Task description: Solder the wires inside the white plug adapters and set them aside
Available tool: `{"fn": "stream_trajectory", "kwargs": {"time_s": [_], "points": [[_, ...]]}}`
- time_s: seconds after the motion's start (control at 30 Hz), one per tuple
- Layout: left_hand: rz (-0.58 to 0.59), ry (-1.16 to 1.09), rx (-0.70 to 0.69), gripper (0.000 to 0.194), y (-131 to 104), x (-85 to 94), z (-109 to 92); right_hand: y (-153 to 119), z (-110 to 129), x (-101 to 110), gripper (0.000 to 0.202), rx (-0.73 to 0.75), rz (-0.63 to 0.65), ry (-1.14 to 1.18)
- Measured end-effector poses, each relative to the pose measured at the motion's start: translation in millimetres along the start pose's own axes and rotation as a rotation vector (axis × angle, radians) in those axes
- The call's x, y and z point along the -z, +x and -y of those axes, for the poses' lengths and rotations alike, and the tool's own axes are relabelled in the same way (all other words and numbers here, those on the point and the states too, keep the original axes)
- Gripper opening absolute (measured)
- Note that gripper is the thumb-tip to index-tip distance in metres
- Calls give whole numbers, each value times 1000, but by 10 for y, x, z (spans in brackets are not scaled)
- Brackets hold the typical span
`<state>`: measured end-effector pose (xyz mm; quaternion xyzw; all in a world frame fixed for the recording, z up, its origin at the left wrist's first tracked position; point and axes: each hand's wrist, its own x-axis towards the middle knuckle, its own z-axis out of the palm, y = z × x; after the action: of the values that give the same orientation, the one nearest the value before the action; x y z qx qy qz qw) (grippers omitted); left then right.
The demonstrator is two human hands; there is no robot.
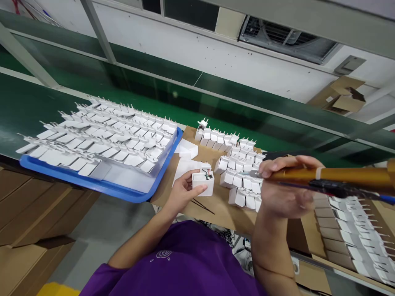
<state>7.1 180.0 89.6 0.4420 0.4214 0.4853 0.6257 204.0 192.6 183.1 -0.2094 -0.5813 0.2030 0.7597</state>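
Note:
Around a small white charger case (207, 188), the fingers of my left hand (181, 192) are closed. The case is open at the top, with a circuit board and wires showing inside, and a lid with plug pins stands up at its back. My right hand (282, 196) grips a long gold tube-shaped tool (348, 174) with a narrow pale tip pointing left. A black part lies along the tool's underside. That tip is apart from the held case, over rows of white charger cases (237, 166) on the brown cardboard (224, 216).
On the left, a blue tray (146, 196) carries many white cases with upright pins. Black tweezers (203, 206) lie by the cardboard's front edge. White paper pieces (187, 149) sit behind my left hand. More cases (348, 234) fill a carton at right. A green bench (173, 94) runs behind.

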Motion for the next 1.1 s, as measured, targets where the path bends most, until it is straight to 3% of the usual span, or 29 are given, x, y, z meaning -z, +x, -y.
{"fn": "stream_trajectory", "kwargs": {"time_s": [0.37,0.6,0.7,0.8,0.87,0.93,1.0,1.1], "points": [[-96,1,-78,52,-120,80,-74,270,-408,891,25,-209,-147,-380],[-125,141,-2,46,-206,112,-111,257,-696,1486,57,-294,-280,-466],[-143,263,-6,44,-217,121,-168,164,-651,1450,72,-342,-367,-620],[-157,364,-26,41,-223,117,-221,-20,-430,1051,98,-379,-404,-997],[-162,402,-43,40,-230,115,-240,-199,-227,671,82,-208,-313,-1073],[-162,413,-51,40,-240,120,-248,-410,-36,315,44,-82,-81,-956],[-159,396,-41,40,-255,137,-244,-634,90,51,17,-199,280,-975],[-119,289,-6,41,-279,181,-218,-959,106,-154,15,-353,854,-1067]]}}
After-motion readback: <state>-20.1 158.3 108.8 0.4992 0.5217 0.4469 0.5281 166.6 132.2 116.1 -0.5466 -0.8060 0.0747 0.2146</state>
